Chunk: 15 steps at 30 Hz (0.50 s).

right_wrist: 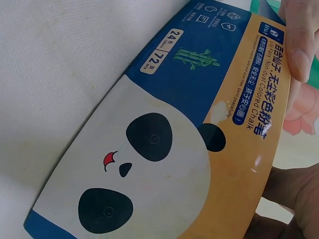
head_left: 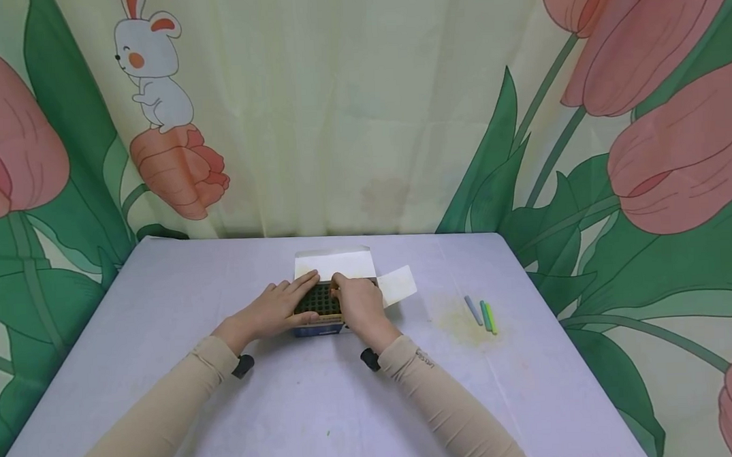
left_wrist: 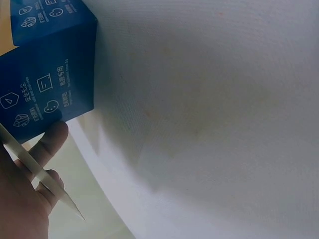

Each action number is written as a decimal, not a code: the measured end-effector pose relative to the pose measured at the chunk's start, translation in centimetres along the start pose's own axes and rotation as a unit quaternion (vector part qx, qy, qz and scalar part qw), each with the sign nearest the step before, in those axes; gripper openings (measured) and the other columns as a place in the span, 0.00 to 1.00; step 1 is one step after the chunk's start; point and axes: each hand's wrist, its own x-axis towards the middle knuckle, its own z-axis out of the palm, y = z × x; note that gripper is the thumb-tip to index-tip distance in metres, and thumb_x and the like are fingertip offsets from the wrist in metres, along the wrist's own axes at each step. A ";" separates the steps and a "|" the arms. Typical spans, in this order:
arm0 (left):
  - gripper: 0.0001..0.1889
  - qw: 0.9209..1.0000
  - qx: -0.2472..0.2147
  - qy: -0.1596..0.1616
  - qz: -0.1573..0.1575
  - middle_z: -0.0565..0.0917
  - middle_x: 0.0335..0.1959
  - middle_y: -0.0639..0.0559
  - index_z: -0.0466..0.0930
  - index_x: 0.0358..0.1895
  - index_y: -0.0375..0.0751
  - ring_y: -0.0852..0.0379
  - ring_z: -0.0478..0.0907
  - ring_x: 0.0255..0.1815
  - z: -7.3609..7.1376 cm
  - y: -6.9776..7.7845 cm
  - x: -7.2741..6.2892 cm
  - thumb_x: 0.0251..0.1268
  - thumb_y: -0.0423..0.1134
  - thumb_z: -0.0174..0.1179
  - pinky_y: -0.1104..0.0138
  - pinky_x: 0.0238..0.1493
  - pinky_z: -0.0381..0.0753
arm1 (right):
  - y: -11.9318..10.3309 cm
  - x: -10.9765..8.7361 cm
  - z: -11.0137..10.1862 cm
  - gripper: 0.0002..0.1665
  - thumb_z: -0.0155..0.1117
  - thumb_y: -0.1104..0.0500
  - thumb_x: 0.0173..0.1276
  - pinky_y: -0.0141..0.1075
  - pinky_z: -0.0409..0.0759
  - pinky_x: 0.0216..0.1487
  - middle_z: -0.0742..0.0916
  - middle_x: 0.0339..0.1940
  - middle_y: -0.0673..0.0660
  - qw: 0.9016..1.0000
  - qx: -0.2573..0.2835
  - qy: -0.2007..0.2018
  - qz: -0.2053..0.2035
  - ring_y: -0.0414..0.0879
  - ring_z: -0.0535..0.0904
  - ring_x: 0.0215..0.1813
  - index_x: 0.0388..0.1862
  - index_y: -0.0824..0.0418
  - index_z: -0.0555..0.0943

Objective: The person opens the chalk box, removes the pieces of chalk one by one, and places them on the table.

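Observation:
An open chalk box [head_left: 324, 329], blue with an orange band and a panda on its front, stands at the table's far middle. A dark grid of holes [head_left: 317, 300] shows inside. My left hand [head_left: 275, 307] holds the box's left end, with the thumb at the front edge and the fingers toward the raised rear flap [head_left: 337, 265]. In the left wrist view, a thin pale flap [left_wrist: 42, 174] crosses the fingers. Above the grid, my right hand [head_left: 360, 307] has its fingers curled downward; whether they pinch anything is hidden.
To the box's right lie a blue-grey chalk stick [head_left: 473, 310], a green one [head_left: 486, 316] and a yellow-green one [head_left: 491, 318]. A side flap [head_left: 396, 286] sticks out rightward. Behind the white-covered table [head_left: 288, 402] hangs a printed curtain [head_left: 337, 121].

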 end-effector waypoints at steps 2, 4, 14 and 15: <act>0.47 1.000 -0.001 0.000 0.001 0.48 0.87 0.52 0.46 0.86 0.49 0.37 0.69 0.73 0.0 0.0 0.0 0.75 0.71 0.47 0.35 0.68 0.64 | 0.0 0.0 0.0 0.06 0.63 0.53 0.79 0.36 0.74 0.22 0.88 0.27 0.52 1.000 0.000 -0.002 0.001 0.44 0.78 0.24 0.47 0.51 0.84; 0.47 1.000 -0.003 0.001 0.001 0.48 0.87 0.52 0.46 0.86 0.49 0.37 0.69 0.73 0.0 0.1 0.0 0.75 0.70 0.48 0.35 0.68 0.64 | 0.0 0.0 0.0 0.05 0.62 0.54 0.79 0.36 0.73 0.22 0.87 0.26 0.51 1.000 -0.002 -0.003 0.000 0.43 0.77 0.23 0.48 0.51 0.84; 0.46 1.000 -0.004 0.000 -0.001 0.47 0.87 0.53 0.44 0.86 0.51 0.38 0.68 0.73 0.1 -0.1 0.0 0.75 0.70 0.48 0.37 0.68 0.64 | -0.1 0.2 -0.1 0.06 0.56 0.53 0.83 0.36 0.71 0.22 0.84 0.24 0.48 1.000 -0.005 -0.012 -0.001 0.43 0.74 0.20 0.47 0.49 0.81; 0.47 1.000 -0.003 0.001 0.000 0.48 0.87 0.53 0.44 0.86 0.50 0.38 0.69 0.73 0.1 -0.1 0.0 0.75 0.70 0.48 0.37 0.68 0.65 | -0.1 0.2 -0.1 0.06 0.56 0.53 0.83 0.36 0.71 0.22 0.84 0.24 0.48 1.000 -0.003 -0.011 -0.002 0.43 0.74 0.20 0.47 0.49 0.80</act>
